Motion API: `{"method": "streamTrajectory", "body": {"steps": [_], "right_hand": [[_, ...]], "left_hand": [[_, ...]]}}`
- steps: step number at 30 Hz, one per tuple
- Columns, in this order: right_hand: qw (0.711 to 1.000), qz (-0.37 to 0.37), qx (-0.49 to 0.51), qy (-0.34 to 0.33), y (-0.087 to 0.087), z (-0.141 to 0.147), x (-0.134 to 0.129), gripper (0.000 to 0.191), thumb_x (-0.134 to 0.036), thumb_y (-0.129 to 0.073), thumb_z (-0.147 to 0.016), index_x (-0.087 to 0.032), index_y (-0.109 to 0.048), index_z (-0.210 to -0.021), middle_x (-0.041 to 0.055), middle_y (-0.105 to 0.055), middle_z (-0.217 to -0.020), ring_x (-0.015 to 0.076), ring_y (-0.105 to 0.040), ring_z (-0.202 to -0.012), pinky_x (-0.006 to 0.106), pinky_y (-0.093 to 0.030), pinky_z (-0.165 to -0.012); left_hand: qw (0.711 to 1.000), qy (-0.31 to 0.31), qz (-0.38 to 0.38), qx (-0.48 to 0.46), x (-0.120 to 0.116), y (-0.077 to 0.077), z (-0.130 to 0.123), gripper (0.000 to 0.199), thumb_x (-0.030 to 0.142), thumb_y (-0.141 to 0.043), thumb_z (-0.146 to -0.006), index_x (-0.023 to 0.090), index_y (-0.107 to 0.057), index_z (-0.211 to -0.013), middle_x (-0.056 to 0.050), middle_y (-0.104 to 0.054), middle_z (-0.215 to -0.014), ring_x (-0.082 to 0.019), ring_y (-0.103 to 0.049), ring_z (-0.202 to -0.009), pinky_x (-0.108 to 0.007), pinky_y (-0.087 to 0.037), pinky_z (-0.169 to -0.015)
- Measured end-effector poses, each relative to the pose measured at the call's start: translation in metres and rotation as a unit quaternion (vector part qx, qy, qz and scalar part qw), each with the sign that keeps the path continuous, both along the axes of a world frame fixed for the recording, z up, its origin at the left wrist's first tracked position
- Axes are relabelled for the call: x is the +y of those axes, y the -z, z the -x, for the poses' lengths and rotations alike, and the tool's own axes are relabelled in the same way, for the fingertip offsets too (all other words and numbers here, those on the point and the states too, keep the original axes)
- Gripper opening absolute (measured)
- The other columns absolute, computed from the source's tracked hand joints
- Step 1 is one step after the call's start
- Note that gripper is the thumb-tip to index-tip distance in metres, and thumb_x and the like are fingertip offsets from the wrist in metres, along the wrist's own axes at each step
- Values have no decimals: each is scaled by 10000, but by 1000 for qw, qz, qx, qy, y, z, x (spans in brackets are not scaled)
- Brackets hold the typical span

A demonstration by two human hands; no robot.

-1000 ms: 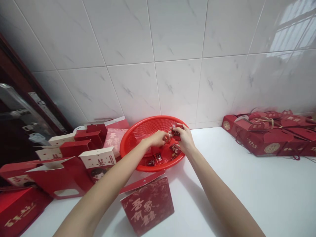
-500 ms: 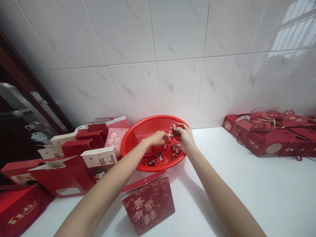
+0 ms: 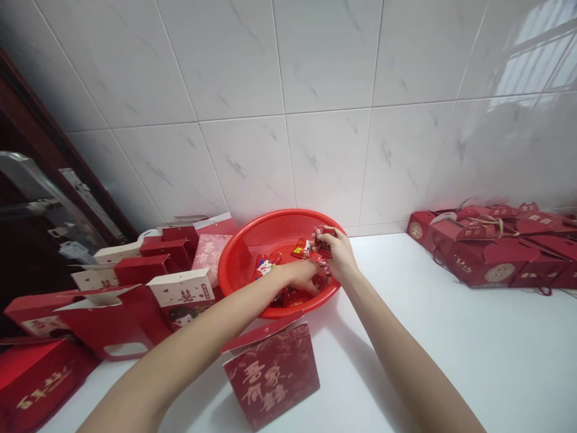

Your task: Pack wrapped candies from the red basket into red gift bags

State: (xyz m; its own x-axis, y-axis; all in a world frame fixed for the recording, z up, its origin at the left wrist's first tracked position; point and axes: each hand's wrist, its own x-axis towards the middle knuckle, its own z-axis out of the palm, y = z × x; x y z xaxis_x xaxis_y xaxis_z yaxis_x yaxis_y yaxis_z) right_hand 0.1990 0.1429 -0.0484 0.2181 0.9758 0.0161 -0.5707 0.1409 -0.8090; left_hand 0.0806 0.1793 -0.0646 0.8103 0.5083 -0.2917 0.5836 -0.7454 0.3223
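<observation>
A red plastic basket (image 3: 243,240) with a perforated wall stands against the tiled wall, holding several wrapped candies (image 3: 265,268). Inside it, my left hand (image 3: 303,278) reaches down among the wrappers at the right, its fingers spread and bent; whether a candy is between them is hidden. At the basket's right rim, my right hand (image 3: 339,249) is closed on wrapped candies (image 3: 321,237) that show between thumb and fingers. In front of the basket a dark red gift box (image 3: 274,379) with gold characters stands tilted, its top flap up.
Several red and cream gift boxes (image 3: 139,310) crowd the left side, beside a dark door with a metal handle (image 3: 27,180). Along the wall at the right lies a group of red boxes (image 3: 491,252) with cord handles. A white tabletop (image 3: 428,337) lies beneath.
My left hand has moved right and down inside the basket, its fingers opening out. Candies at the basket's left and middle now show. My right hand keeps its hold at the rim.
</observation>
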Motion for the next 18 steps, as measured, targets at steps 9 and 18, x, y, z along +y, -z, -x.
{"method": "streamTrajectory", "body": {"steps": [9,18], "right_hand": [[1000,-1,-2,3,-1,0,0,200,-105,-647,-615,-191,-594,-787,-23,-664,-657,142,-658,-573,221,-502,-511],[1000,2,-10,5,-3,1,-1,198,-119,-633,-607,-189,-597,-790,-13,-676,-675,156,-666,-574,223,-478,-477]], "left_hand": [[995,-97,-15,-22,11,-15,11,270,126,-696,-663,192,-712,-925,2,-686,-819,-178,-619,-737,-238,-431,-624],[985,-140,-33,-95,26,-23,26,262,92,-658,-667,179,-638,-913,20,-617,-781,-165,-596,-748,-226,-409,-628]]}}
